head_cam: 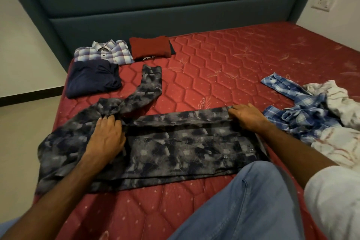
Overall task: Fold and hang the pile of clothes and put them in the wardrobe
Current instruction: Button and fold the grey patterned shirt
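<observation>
A dark grey patterned shirt [175,148] lies spread across the red mattress [224,68] in front of me, one side folded over and one sleeve [150,85] stretched toward the headboard. My left hand [107,136] rests on the shirt near the shoulder, its fingertips curled on the fabric at the sleeve's base. My right hand [247,117] pinches the folded edge at the shirt's right end. At the right lies the unfolded pile: a blue checked shirt [300,115] and a white garment [339,103].
Folded clothes sit at the far left of the bed: a checked shirt [105,52], a red top [150,47] and a navy garment [93,78]. A padded teal headboard [155,6] stands behind. My knee in blue jeans [249,200] is on the mattress.
</observation>
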Demonstrator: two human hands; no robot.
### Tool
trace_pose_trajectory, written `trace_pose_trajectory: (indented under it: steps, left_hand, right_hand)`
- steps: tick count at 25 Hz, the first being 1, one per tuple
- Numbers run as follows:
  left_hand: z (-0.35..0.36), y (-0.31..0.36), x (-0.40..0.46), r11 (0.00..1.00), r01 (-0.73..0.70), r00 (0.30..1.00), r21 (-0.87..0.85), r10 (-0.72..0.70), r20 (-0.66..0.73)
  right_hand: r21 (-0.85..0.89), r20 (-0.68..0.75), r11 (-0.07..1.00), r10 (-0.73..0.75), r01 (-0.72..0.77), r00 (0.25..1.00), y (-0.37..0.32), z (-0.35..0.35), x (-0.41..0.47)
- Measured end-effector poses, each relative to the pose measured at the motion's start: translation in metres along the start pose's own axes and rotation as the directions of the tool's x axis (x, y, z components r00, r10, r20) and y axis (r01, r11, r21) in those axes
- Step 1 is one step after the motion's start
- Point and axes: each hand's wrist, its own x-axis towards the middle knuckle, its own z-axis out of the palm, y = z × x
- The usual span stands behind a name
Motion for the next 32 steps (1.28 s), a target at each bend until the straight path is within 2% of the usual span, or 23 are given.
trace_pose_trajectory:
  steps: [3, 5, 7, 10, 11, 13, 14, 16, 18, 20, 22, 25, 28, 30, 32]
  left_hand:
    - [-0.004, 0.001, -0.004, 0.996, -0.084, 0.996, 0.042, 0.085, -0.021]
    - [0.001, 0.005, -0.010, 0.989, -0.128, 0.992, 0.070, 0.126, 0.022]
    - [0.006, 0.006, -0.014, 0.991, -0.103, 0.993, 0.081, 0.098, 0.064]
    - [0.007, 0.003, -0.016, 0.996, -0.067, 0.993, 0.056, 0.061, 0.103]
    - [0.003, 0.002, -0.018, 0.995, -0.096, 0.992, 0.035, 0.092, 0.090]
    - [-0.011, -0.006, -0.019, 0.988, -0.152, 0.988, -0.041, 0.152, -0.002]
    - [-0.015, -0.015, -0.017, 0.988, -0.122, 0.991, -0.090, 0.116, -0.071]
    - [-0.016, -0.045, -0.005, 0.980, 0.042, 0.986, -0.196, -0.072, -0.147]
    - [-0.004, -0.084, 0.008, 0.948, 0.194, 0.974, -0.251, -0.216, -0.064]
    - [0.017, -0.119, 0.023, 0.932, 0.248, 0.966, -0.263, -0.220, 0.131]
    - [0.035, -0.140, 0.039, 0.893, 0.249, 0.950, -0.374, -0.150, 0.274]
    - [0.066, -0.153, 0.060, 0.762, 0.198, 0.958, -0.616, -0.019, 0.285]
    - [0.088, -0.152, 0.075, 0.701, 0.104, 0.970, -0.705, 0.085, 0.228]
    - [0.098, -0.154, 0.080, 0.694, 0.059, 0.990, -0.718, 0.049, 0.129]
    - [0.106, -0.162, 0.080, 0.722, 0.029, 0.997, -0.691, -0.067, -0.028]
  right_hand:
    - [0.030, 0.017, 0.998, -0.048, 0.048, 0.999, 0.005, -0.002, -0.001]
    - [0.093, 0.058, 0.992, -0.087, 0.081, 0.995, 0.007, 0.004, -0.001]
    - [0.117, 0.152, 0.989, -0.106, 0.089, 0.983, 0.006, 0.008, -0.001]
    - [0.034, 0.358, 0.999, -0.021, 0.009, 0.934, -0.002, -0.002, -0.005]
    - [-0.009, 0.368, 1.000, 0.015, -0.012, 0.930, -0.006, -0.006, -0.002]
    - [-0.076, 0.275, 0.997, 0.041, -0.021, 0.961, -0.023, -0.020, 0.009]
    - [-0.025, 0.209, 0.999, 0.045, -0.041, 0.977, -0.036, -0.026, 0.020]
    - [0.237, 0.133, 0.971, -0.015, -0.017, 0.991, -0.076, -0.037, 0.052]
    - [0.414, 0.054, 0.903, -0.152, 0.117, 0.987, -0.134, -0.050, 0.092]
    - [0.467, -0.034, 0.843, -0.284, 0.266, 0.958, -0.194, -0.059, 0.132]
    - [0.468, -0.066, 0.813, -0.359, 0.346, 0.931, -0.241, -0.066, 0.169]
    - [0.309, 0.040, 0.863, -0.433, 0.401, 0.901, -0.285, -0.080, 0.210]
    - [0.056, 0.129, 0.847, -0.530, 0.528, 0.838, -0.302, -0.081, 0.239]
    - [0.087, 0.122, 0.827, -0.561, 0.555, 0.818, -0.299, -0.079, 0.251]
    - [0.162, 0.123, 0.823, -0.565, 0.545, 0.816, -0.294, -0.080, 0.257]
